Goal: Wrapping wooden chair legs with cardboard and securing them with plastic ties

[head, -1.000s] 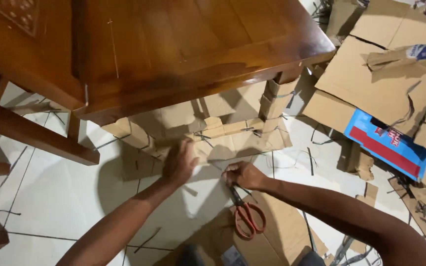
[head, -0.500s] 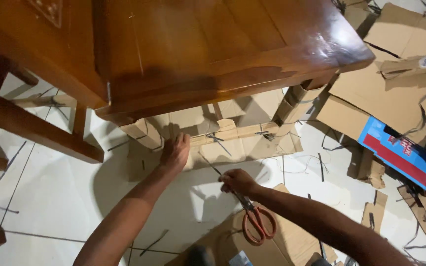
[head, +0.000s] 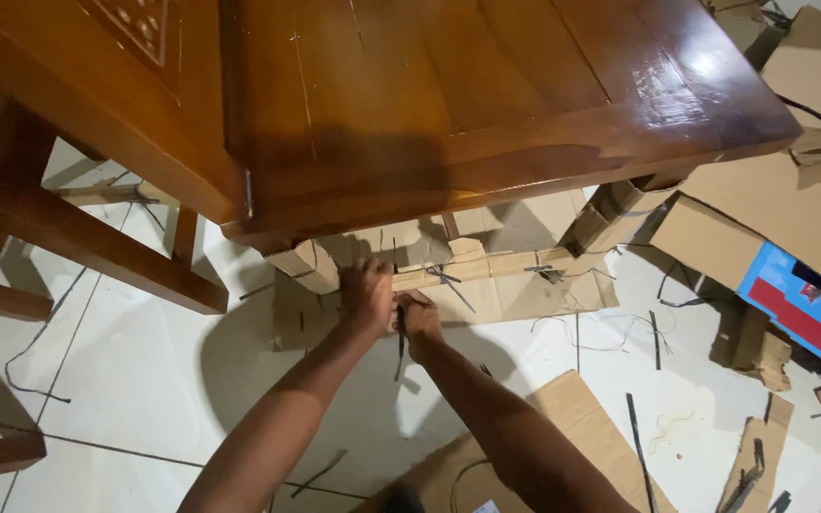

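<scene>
Right hand (head: 420, 318) has come up beside left hand (head: 365, 296) | both pinch a dark strap (head: 400, 340) at cardboard-wrapped leg (head: 448, 275) under bench (head: 448, 85) | risk: strap slips, wrap loosens

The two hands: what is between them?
In the head view, a thin dark strap runs down between the left hand and right hand.

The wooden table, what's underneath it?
Under the wooden table, cardboard wrapping bound with dark straps covers its legs. Both hands, left hand and right hand, touch it. The legs themselves are hidden.
</scene>
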